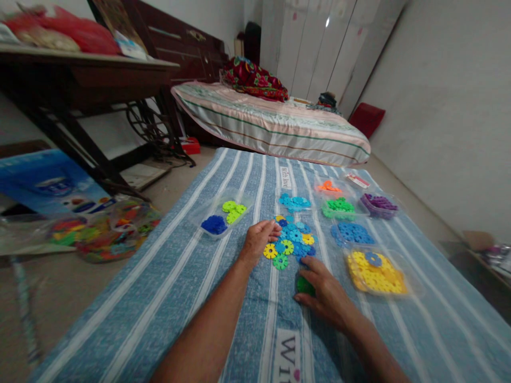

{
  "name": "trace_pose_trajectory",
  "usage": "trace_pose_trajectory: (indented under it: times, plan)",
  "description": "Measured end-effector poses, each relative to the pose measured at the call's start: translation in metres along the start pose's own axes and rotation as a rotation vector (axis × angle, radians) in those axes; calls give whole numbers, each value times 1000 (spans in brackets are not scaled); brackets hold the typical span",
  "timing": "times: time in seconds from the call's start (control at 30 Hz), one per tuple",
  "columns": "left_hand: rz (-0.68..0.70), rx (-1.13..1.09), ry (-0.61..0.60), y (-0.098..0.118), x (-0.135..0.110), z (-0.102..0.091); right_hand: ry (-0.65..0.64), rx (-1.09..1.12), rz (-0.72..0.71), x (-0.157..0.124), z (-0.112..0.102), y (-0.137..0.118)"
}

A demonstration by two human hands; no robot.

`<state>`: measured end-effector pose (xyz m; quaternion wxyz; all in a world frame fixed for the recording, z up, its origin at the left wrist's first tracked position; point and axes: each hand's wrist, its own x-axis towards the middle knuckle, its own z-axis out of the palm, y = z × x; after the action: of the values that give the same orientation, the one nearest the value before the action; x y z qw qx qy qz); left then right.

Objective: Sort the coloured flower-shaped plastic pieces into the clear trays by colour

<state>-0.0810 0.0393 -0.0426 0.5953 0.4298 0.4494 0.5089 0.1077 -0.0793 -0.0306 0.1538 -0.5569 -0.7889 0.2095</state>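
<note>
On blue striped cloth (167, 298), multicoloured plastic flower discs (294, 238)
Right hand (325, 295) pinches a dark green disc (304, 285), left hand (258, 240) curled, grip unclear; "With love" tag (285, 177) beyond them.

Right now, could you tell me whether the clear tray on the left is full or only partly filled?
Partly filled: the clear tray holds only a small blue heap and a lime heap.

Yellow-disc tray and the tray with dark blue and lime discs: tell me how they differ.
The yellow-disc tray is nearly full of one colour, plus one blue disc; the two-colour tray holds a dark blue heap and a lime heap. The yellow-disc tray lies right of the right hand; the two-colour tray lies left of the left hand. Both are clear plastic, on striped cloth.
</note>
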Motion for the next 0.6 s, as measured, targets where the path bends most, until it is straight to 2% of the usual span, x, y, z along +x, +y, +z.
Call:
trace_pose_trajectory:
  times: [0.1,0.2,0.37,0.43,0.5,0.6]
  plan:
    - [2,5,3,0,0,0,-13,8,14,0,-2,2]
    - [-2,8,7,0,0,0,50,19,7,-1,1,4]
    - [-2,7,8,-1,1,0,93,19,-83,5,-5,5]
    - [1,4,9,-1,1,0,174,-65,-177,16,-20,10]
    - [2,2,7,-1,1,0,347,-190,-249,35,-45,23]
    - [-1,3,7,-1,1,0,578,-265,-179,68,-91,49]
